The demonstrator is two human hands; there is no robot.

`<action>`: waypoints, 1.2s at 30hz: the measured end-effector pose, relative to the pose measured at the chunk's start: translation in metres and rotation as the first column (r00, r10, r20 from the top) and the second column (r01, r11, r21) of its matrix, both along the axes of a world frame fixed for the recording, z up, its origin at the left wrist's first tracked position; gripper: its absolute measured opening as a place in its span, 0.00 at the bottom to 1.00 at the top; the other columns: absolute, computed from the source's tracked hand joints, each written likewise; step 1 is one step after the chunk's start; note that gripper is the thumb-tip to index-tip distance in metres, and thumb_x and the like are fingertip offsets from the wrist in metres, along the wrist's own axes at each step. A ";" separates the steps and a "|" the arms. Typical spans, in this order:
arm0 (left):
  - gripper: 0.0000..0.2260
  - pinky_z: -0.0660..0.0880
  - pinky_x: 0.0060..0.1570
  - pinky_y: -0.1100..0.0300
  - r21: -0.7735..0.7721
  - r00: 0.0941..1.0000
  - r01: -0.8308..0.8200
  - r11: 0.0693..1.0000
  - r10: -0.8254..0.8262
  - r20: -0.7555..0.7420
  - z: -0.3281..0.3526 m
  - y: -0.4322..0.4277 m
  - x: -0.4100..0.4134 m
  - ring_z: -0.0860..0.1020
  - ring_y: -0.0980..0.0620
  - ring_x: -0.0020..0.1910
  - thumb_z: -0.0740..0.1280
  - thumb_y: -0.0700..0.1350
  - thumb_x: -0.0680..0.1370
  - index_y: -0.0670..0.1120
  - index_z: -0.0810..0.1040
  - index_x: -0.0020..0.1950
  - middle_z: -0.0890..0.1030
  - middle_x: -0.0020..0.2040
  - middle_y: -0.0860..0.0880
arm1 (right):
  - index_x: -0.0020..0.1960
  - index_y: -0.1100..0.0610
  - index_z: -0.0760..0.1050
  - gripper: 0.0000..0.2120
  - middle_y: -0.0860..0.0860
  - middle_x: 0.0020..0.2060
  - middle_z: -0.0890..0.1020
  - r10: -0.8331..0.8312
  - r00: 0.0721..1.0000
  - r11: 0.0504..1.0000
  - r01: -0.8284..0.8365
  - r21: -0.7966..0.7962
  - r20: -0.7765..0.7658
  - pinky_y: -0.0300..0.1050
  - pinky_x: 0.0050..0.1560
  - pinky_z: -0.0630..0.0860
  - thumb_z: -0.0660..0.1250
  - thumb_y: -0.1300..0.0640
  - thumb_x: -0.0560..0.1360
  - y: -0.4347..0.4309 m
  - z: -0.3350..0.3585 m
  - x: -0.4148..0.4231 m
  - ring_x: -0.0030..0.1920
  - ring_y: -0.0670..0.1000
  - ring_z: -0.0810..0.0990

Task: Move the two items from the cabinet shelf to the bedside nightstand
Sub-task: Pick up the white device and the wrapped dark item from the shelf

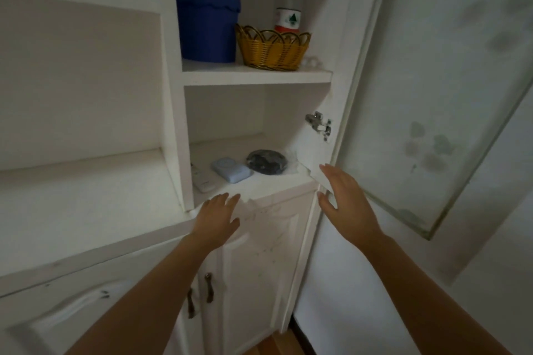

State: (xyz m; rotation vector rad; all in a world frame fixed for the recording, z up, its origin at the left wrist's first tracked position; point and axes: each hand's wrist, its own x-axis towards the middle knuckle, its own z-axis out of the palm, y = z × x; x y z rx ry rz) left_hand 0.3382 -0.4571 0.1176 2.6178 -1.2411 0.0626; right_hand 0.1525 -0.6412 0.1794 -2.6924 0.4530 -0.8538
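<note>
On the lower cabinet shelf (268,181) lie a light blue power bank (232,172), a dark round bundle in clear plastic (266,162) to its right, and a white remote (202,180) at the left edge. My left hand (216,217) is open, fingers apart, just below the shelf's front edge, under the power bank. My right hand (344,199) is open too, held at the shelf's right front corner, near the dark bundle. Neither hand touches an item.
The upper shelf holds a blue lidded container (206,23), a yellow wicker basket (272,49) and a red-capped bottle (290,6). The glass cabinet door (432,95) stands swung open to the right. Below are closed white doors with dark handles (208,287).
</note>
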 end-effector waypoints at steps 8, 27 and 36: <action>0.22 0.64 0.66 0.49 -0.205 0.985 -0.011 0.979 0.046 0.165 0.017 0.013 -0.010 0.67 0.43 0.67 0.63 0.49 0.76 0.46 0.64 0.69 0.69 0.69 0.42 | 0.71 0.55 0.61 0.23 0.53 0.70 0.67 0.138 0.990 0.988 -0.136 0.076 -0.026 0.50 0.70 0.60 0.61 0.55 0.77 -0.014 -0.006 0.012 0.70 0.51 0.61; 0.20 0.72 0.57 0.45 -0.242 0.982 -0.074 0.968 0.113 0.154 0.006 -0.038 0.059 0.73 0.38 0.61 0.67 0.44 0.74 0.42 0.71 0.64 0.75 0.63 0.38 | 0.70 0.58 0.62 0.22 0.56 0.67 0.69 0.177 0.982 0.978 -0.168 0.122 -0.065 0.45 0.66 0.62 0.61 0.55 0.77 -0.069 -0.025 0.117 0.67 0.53 0.65; 0.26 0.66 0.64 0.48 -0.144 0.962 -0.273 0.951 0.275 -0.010 0.008 -0.085 0.081 0.65 0.39 0.67 0.61 0.49 0.77 0.45 0.57 0.72 0.63 0.71 0.39 | 0.69 0.59 0.65 0.21 0.57 0.65 0.72 0.225 0.973 0.967 -0.217 0.132 -0.049 0.48 0.65 0.65 0.62 0.56 0.77 -0.091 -0.027 0.155 0.66 0.55 0.67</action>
